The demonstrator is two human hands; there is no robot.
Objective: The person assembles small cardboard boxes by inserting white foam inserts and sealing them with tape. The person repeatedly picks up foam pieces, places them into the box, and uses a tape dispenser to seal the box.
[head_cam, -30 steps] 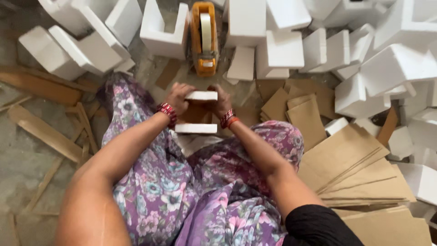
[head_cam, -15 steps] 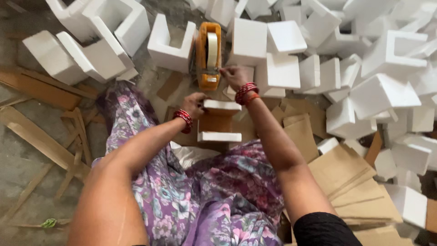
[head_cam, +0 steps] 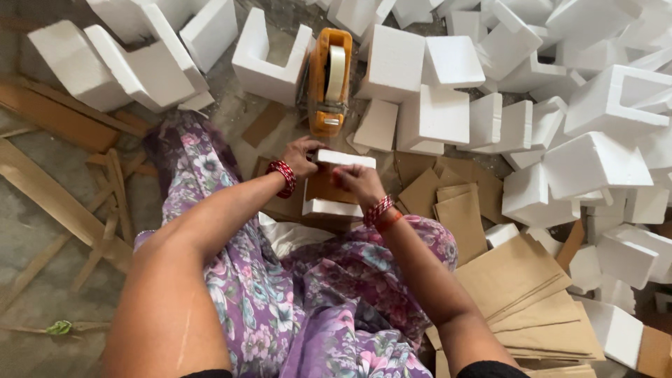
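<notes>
— Small bundle of white foam pieces sandwiching brown cardboard (head_cam: 334, 184), sitting at the knees, just above the purple floral lap (head_cam: 280, 308) and right below the orange tape dispenser with its pale roll (head_cam: 329, 80).

— Gripped from both ends, probably to keep foam and card squeezed flush?

— Likely so. Left hand (head_cam: 302, 155) curled over the top left corner, fingers bent and closed on it, red bangles (head_cam: 283, 178) at the wrist. Right hand (head_cam: 353, 179) pressed against the right face, fingers folded inward; pinching something or only pushing, impossible to tell.

— Arms?

— Both stretched forward and converging, elbows slightly out, wrists bent down.

— Around that?

— Flat brown cardboard sheets (head_cam: 518, 280) fanned out at right, loose white foam blocks (head_cam: 595, 161) heaped beyond, wooden strips (head_cam: 49, 196) on grey floor at left.
</notes>
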